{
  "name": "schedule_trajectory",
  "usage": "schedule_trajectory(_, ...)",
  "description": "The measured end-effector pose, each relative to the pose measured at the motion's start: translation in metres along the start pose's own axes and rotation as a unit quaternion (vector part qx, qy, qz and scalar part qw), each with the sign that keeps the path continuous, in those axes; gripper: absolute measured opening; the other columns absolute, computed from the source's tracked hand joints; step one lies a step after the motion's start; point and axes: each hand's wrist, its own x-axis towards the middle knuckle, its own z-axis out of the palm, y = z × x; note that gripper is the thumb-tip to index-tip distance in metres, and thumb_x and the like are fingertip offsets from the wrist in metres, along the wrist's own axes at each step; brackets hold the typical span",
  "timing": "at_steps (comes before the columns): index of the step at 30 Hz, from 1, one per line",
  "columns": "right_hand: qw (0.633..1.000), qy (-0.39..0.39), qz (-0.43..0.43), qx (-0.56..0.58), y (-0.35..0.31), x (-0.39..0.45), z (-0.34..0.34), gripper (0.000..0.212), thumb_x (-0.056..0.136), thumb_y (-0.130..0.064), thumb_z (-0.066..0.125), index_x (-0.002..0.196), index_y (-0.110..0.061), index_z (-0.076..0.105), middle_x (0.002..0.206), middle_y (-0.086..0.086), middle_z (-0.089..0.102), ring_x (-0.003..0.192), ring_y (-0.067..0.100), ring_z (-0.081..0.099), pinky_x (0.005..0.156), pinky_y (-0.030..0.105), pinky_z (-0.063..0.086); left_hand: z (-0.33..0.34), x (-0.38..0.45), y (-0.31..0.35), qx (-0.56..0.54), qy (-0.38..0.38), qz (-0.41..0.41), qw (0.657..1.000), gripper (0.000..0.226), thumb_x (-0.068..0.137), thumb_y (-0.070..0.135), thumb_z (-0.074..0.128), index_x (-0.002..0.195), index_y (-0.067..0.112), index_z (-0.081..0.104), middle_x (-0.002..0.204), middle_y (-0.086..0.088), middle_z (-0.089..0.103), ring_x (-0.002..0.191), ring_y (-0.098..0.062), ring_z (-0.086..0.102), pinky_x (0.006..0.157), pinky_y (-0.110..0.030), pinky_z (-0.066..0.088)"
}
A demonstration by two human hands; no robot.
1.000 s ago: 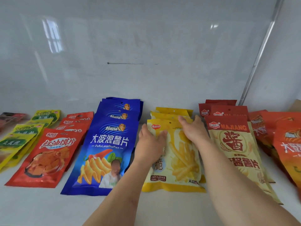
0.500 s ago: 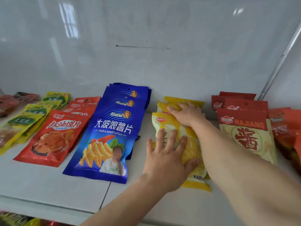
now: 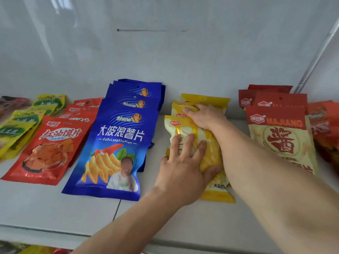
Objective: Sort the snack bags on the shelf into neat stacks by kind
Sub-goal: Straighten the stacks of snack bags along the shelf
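A stack of yellow fries bags (image 3: pixel 216 193) lies in the middle of the white shelf (image 3: pixel 55 208). My left hand (image 3: pixel 185 167) presses flat on the front bag with fingers spread. My right hand (image 3: pixel 206 116) rests on the upper bags of the same stack, fingers reaching left over their tops. To the left lies a stack of blue chip bags (image 3: pixel 117 143), then red bags (image 3: pixel 47 145) and green-yellow bags (image 3: pixel 20 125). On the right is a stack of cream and red MAJIANG bags (image 3: pixel 278 136).
Orange-red bags (image 3: pixel 324 125) lie at the far right beside a metal post (image 3: pixel 317 57). A white back wall stands right behind the stacks. Dark red bags (image 3: pixel 11 103) sit at the far left. More bags (image 3: pixel 27 249) show on the shelf below, under the front edge.
My left hand slid down from the upper part of the front yellow bag to its middle and spread flat. My right hand moved back onto the rear yellow bags. The view tilted downward.
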Motion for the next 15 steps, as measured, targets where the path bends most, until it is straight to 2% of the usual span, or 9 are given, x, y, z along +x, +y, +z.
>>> schedule_trajectory(3,0.999,0.043,0.009,-0.017,-0.002,-0.012,-0.005,0.085,0.084,-0.083,0.022,0.152,-0.033,0.030,0.160,0.005,0.028,0.147,0.037,0.020,0.115,0.054,0.017,0.002,0.000,-0.001,-0.005,0.008,0.001,1.000,0.073,0.093,0.075,0.020,0.155,0.038,0.011,0.165,0.007,-0.001,0.151,-0.028,-0.010,0.113,-0.056,0.033)
schedule_trajectory(5,0.992,0.124,-0.005,-0.025,-0.004,-0.020,-0.009,0.074,0.090,-0.074,0.026,0.149,-0.031,0.036,0.157,0.004,0.035,0.146,0.031,0.023,0.115,0.055,0.016,0.005,0.001,-0.003,-0.005,0.016,0.005,1.000,0.073,0.092,0.075,0.019,0.155,0.038,0.013,0.164,0.007,0.002,0.151,-0.028,-0.007,0.113,-0.056,0.034)
schedule_trajectory(8,0.971,0.236,-0.037,0.011,-0.006,-0.036,-0.022,0.059,0.096,-0.059,0.038,0.143,-0.026,0.045,0.148,0.003,0.048,0.141,0.025,0.035,0.112,0.049,0.024,0.005,0.000,-0.004,-0.022,0.030,0.007,0.999,0.073,0.089,0.077,0.020,0.152,0.041,0.017,0.163,0.008,0.006,0.152,-0.027,-0.003,0.114,-0.057,0.031)
schedule_trajectory(11,0.967,0.241,-0.066,0.044,0.000,-0.059,-0.035,0.055,0.097,-0.052,0.045,0.145,-0.024,0.044,0.149,0.003,0.046,0.139,0.025,0.038,0.110,0.045,0.030,-0.001,0.002,-0.001,-0.029,0.015,0.002,0.999,0.072,0.090,0.077,0.024,0.152,0.041,0.016,0.164,0.010,0.004,0.152,-0.025,-0.004,0.118,-0.058,0.018)
schedule_trajectory(15,0.964,0.242,-0.071,0.085,0.032,-0.098,-0.058,0.056,0.096,-0.050,0.050,0.145,-0.024,0.044,0.149,0.003,0.045,0.138,0.026,0.039,0.112,0.046,0.033,-0.014,0.003,0.007,-0.024,0.003,-0.030,0.999,0.083,0.089,0.078,0.029,0.157,0.034,0.010,0.166,0.010,0.006,0.153,-0.025,-0.006,0.120,-0.057,-0.001)
